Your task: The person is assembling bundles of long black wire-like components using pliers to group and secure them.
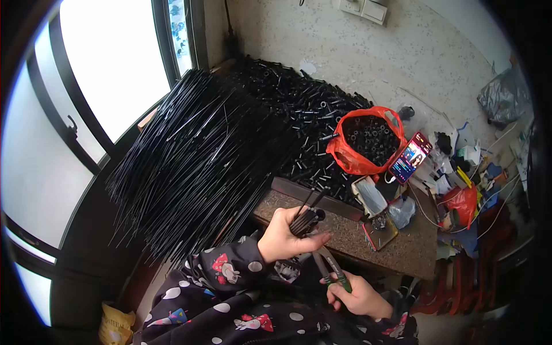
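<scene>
Through the head camera I see the left hand (pixel 282 238) closed around a bundle of slim black rods (pixel 303 223), its thumb stretched out to the right below them, while a couple of thin ends stick up above the grip. The right hand (pixel 359 296), lower and further right, is curled around the green grips of a pliers-like tool (pixel 334 265); its two grey arms stand slightly apart and reach up toward the left thumb, though I cannot tell whether they touch it. Both hands are in front of the near edge of a speckled brown tabletop (pixel 414 253), where a long dark bar (pixel 316 198) lies just beyond the bundle. Behind that bar I have a large heap of short black tubes (pixel 310 118), and to its left a broad stack of long thin black rods (pixel 195 161) beside the window (pixel 115 63). On the right, a red plastic bag (pixel 353 165) stands open, filled with short black pieces, and a lit smartphone (pixel 410 158) is propped just beside it. Nearer me sit an open shallow box (pixel 371 195) and a clear plastic bag (pixel 402 211).
</scene>
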`<state>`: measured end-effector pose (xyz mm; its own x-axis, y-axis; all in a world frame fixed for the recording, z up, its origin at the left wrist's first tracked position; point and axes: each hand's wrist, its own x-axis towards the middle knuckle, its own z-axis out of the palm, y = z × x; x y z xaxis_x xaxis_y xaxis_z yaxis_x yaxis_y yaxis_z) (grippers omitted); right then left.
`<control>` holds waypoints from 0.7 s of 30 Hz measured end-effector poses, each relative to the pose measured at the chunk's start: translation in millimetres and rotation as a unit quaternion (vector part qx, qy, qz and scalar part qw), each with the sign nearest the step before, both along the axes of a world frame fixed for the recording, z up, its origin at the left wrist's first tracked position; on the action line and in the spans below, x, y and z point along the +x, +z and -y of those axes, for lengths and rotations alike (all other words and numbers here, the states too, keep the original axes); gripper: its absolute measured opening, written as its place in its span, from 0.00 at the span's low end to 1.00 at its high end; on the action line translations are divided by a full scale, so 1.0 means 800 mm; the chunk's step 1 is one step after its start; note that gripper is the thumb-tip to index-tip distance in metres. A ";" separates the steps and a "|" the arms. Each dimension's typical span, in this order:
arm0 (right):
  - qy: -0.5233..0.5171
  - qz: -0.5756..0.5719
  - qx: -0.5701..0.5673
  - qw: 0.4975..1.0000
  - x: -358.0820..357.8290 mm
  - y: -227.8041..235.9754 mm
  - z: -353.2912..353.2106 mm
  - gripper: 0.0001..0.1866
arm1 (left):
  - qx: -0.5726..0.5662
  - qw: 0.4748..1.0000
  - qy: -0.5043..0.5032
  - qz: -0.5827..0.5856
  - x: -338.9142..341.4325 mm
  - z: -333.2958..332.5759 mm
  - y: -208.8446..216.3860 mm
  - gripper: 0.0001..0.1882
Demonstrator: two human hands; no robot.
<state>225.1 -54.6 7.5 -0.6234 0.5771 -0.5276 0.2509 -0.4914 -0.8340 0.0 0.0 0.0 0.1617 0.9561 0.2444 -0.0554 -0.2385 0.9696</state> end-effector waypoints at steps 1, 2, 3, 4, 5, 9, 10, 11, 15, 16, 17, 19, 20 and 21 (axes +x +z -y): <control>0.009 0.098 0.159 0.982 -0.002 0.000 0.003 0.16 | 0.012 1.000 0.000 0.014 0.001 0.000 0.001 0.12; 0.019 0.192 0.313 0.930 -0.004 -0.001 0.006 0.14 | 0.025 0.999 0.002 0.027 0.001 0.002 0.002 0.12; 0.017 0.192 0.315 0.929 -0.006 -0.003 0.010 0.14 | 0.027 0.999 0.000 0.027 0.000 0.000 0.005 0.12; -0.003 0.183 0.330 0.926 -0.009 -0.006 0.013 0.14 | 0.022 0.999 -0.015 0.020 -0.002 -0.001 0.008 0.13; -0.021 0.173 0.345 0.922 -0.013 -0.009 0.015 0.14 | 0.016 0.999 -0.029 0.013 -0.004 -0.002 0.011 0.14; -0.070 -0.021 0.420 0.905 -0.030 -0.023 0.016 0.19 | 0.026 0.997 -0.033 0.063 -0.005 0.008 0.035 0.17; -0.071 -0.021 0.421 0.904 -0.032 -0.022 0.015 0.19 | 0.027 0.997 -0.034 0.062 -0.003 0.008 0.036 0.17; -0.086 0.025 0.471 0.878 -0.036 -0.018 0.015 0.19 | 0.041 0.995 -0.024 0.093 -0.001 0.007 0.037 0.16; -0.072 0.105 0.553 0.823 -0.046 -0.014 0.012 0.19 | 0.059 0.988 0.016 0.139 0.005 0.008 0.023 0.16; -0.072 0.106 0.553 0.823 -0.046 -0.018 0.016 0.19 | 0.079 0.989 0.020 0.126 0.006 0.006 0.018 0.16; -0.082 0.104 0.509 0.851 -0.044 -0.024 0.022 0.20 | 0.079 0.989 0.019 0.127 0.007 0.006 0.018 0.16; -0.088 0.102 0.462 0.877 -0.043 -0.029 0.024 0.22 | 0.090 0.992 0.008 0.090 0.007 0.009 0.017 0.17; -0.092 0.099 0.469 0.873 -0.043 -0.028 0.023 0.22 | 0.090 0.992 0.009 0.090 0.005 0.011 0.021 0.17; -0.098 0.097 0.476 0.869 -0.043 -0.028 0.021 0.22 | 0.071 0.993 -0.005 0.096 0.000 0.012 0.028 0.18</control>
<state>191.0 -71.5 -15.0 -0.4170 0.8943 0.1625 0.4212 0.3486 -0.8373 0.0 -9.7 22.5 0.1086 0.9085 0.4035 -0.2393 -0.3701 0.8977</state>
